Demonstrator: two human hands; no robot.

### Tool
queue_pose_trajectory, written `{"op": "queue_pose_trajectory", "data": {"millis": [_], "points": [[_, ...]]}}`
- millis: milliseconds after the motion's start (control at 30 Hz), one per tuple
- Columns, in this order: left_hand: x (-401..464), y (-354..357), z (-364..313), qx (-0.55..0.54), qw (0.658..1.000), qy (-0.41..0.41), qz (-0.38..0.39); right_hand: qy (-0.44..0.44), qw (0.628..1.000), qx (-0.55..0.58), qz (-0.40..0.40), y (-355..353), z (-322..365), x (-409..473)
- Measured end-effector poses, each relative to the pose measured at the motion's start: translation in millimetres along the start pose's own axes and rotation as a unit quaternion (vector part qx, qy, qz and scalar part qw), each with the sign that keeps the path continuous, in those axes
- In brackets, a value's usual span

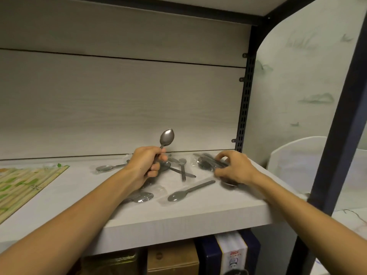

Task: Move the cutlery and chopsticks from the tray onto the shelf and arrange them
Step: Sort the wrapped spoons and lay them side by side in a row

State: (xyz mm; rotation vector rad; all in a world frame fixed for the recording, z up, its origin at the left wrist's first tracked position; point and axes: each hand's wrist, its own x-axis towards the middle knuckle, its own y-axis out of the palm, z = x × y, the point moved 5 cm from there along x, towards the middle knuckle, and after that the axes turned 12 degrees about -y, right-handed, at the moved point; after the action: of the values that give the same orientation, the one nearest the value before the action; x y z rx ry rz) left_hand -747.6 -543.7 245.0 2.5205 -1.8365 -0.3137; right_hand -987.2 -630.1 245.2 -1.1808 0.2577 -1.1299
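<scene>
Your left hand [146,165] grips stacked spoons [166,136] by their stiff handles mid-frame, your right hand [233,168] clutches wrapped ones [210,163] on the shelf [178,217]; that film looks slippery, so pinch the handles.

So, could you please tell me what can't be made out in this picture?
Head view only:
- Handles of the spoons held upright: hidden inside the left hand, so their count is unclear.
- Spoon bundle at the shelf's right end: blurred and partly covered by the right hand.
- Chopsticks: cut off by the left edge.
- Tray: out of frame.
- Boxes below: cut off by the bottom edge.
</scene>
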Motion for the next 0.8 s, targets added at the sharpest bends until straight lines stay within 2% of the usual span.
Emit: {"op": "queue_pose_trajectory", "data": {"millis": [100,200,267,367,433,500,533,600,667,700,733,800], "points": [[3.6,-5.9,-2.1,-0.023,1.000,0.006,-0.007,0.038,0.991,0.107,-0.070,-12.9,-5.8,3.2],[5.1,-7.4,-1.9,-0.026,1.000,0.008,-0.010,0.070,0.954,0.270,-0.112,-26.2,-8.0,3.5],[4.8,-5.7,-1.3,-0.020,1.000,0.009,-0.010,0.071,0.936,0.329,-0.101,-30.4,-2.1,3.7],[3.5,-4.6,-1.3,-0.018,1.000,0.013,-0.008,0.065,0.928,0.357,-0.083,-28.4,10.6,6.6],[2.6,-5.0,-2.0,-0.021,1.000,0.016,-0.007,0.049,0.928,0.369,-0.018,-18.5,22.2,7.8],[1.6,-5.1,-2.5,-0.024,1.000,0.018,-0.006,0.036,0.932,0.357,0.056,-7.0,33.2,6.5],[1.2,-5.1,-2.7,-0.025,0.999,0.019,-0.006,0.030,0.935,0.349,0.059,-5.3,36.3,6.2],[0.2,-4.8,-2.2,-0.021,1.000,0.018,-0.002,0.015,0.956,0.294,0.001,-11.6,33.1,8.0],[-0.3,-3.8,-1.7,-0.016,1.000,0.017,0.003,-0.004,0.981,0.179,-0.076,-26.9,24.4,8.7],[-0.9,-3.5,-1.6,-0.015,1.000,0.017,0.004,-0.011,0.989,0.122,-0.085,-33.2,21.4,7.2],[-1.3,-3.2,-1.8,-0.014,1.000,0.017,0.005,-0.013,0.995,0.077,-0.068,-36.8,19.1,5.3],[-1.9,-2.1,-2.1,-0.009,1.000,0.019,0.006,0.008,0.999,0.031,0.034,-32.3,17.1,-2.2]]}}
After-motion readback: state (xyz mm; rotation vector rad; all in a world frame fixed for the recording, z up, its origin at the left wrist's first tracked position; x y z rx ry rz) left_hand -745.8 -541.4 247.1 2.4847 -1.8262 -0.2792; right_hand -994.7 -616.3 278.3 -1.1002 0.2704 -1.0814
